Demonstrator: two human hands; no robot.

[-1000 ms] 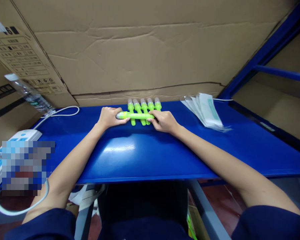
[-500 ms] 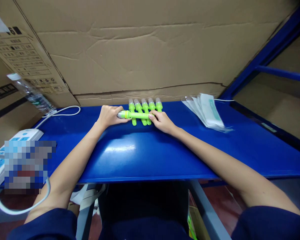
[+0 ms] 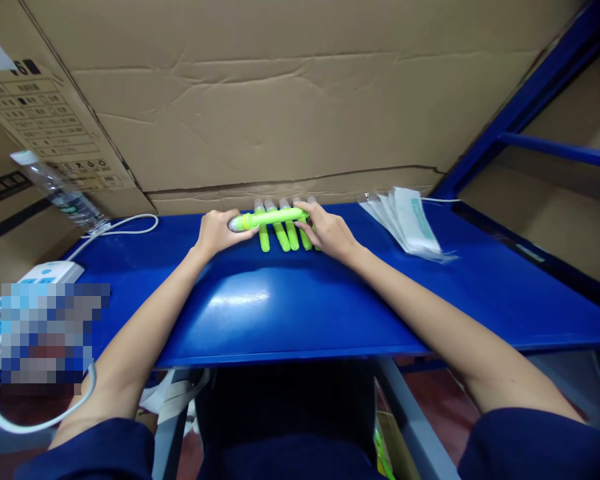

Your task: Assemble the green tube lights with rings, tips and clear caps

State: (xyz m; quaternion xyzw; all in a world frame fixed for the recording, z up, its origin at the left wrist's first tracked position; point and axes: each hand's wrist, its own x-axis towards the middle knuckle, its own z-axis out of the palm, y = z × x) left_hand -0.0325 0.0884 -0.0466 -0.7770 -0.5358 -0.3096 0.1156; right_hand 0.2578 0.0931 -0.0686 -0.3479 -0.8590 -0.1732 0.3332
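Observation:
A lime-green light stick (image 3: 279, 217) with a clear, ribbed head and a yellow ring is held nearly level between my hands, its right end slightly higher. My left hand (image 3: 215, 230) is closed around the clear head. At the other end, the fingers and thumb of my right hand (image 3: 327, 230) pinch the green tip. Behind and below it, several similar green light sticks (image 3: 281, 237) lie side by side on the blue table (image 3: 290, 307), clear heads toward the cardboard. My right hand partly covers the rightmost ones.
Flat white plastic packets (image 3: 410, 223) lie to the right. On the left are a clear bottle (image 3: 65, 193), a white cable (image 3: 130, 227) and a white power strip (image 3: 55, 272). Cardboard (image 3: 280, 120) walls the back; a blue metal frame (image 3: 500, 107) rises at the right.
My right hand has shifted its grip over the stick's end, and that end has risen. The left hand stays on the clear head. The view has shifted slightly.

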